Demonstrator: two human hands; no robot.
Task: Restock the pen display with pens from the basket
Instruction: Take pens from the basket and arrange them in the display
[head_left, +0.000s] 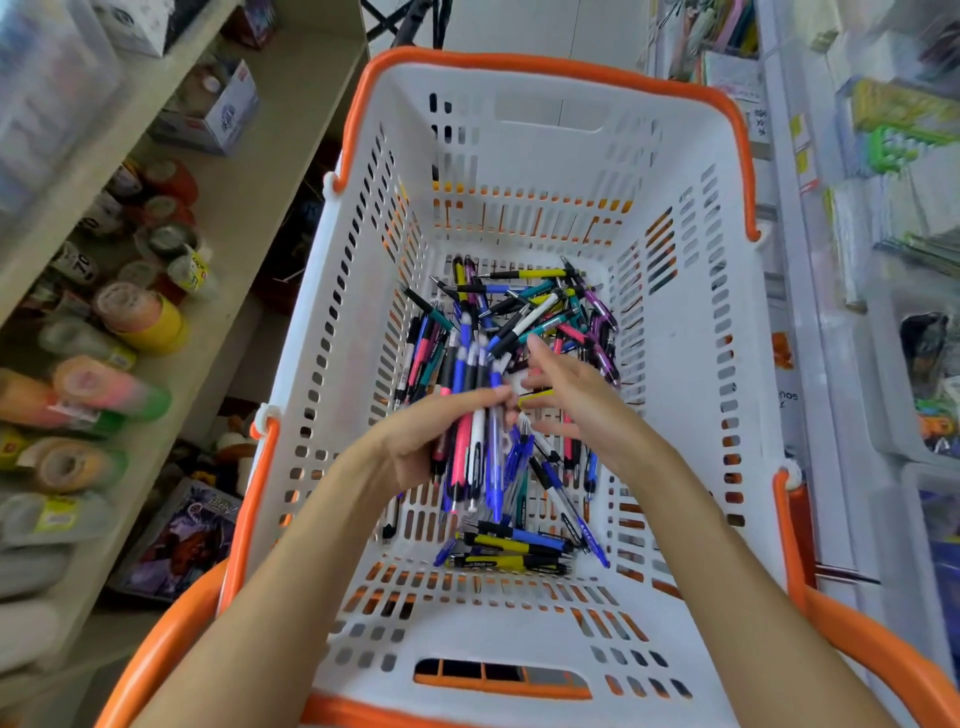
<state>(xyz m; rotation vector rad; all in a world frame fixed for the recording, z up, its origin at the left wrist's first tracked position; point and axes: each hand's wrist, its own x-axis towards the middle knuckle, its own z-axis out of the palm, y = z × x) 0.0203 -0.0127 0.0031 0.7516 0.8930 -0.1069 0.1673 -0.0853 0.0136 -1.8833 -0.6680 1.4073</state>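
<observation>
One big white basket with orange rims and orange handles fills the middle. Its walls are full of little slots. Lots of pens lie in a messy heap on its floor, too many and too tangled to count. They are blue, yellow, pink, purple, teal and black. A smaller bunch lies near the front, with two yellow and black pens side by side at the bottom.

Two bare hands reach down inside. The left hand is curled tight round a bundle of pens, about eight or so, pink, white, blue and black, standing up and down. The right hand is just beside the bundle with its fingers spread loose above the heap. I cannot tell if it holds a pen.

Most of the basket floor near the front and along the left wall is bare. Rolls of tape sit on a shelf to the left. Blurry racks stand close on the right.
</observation>
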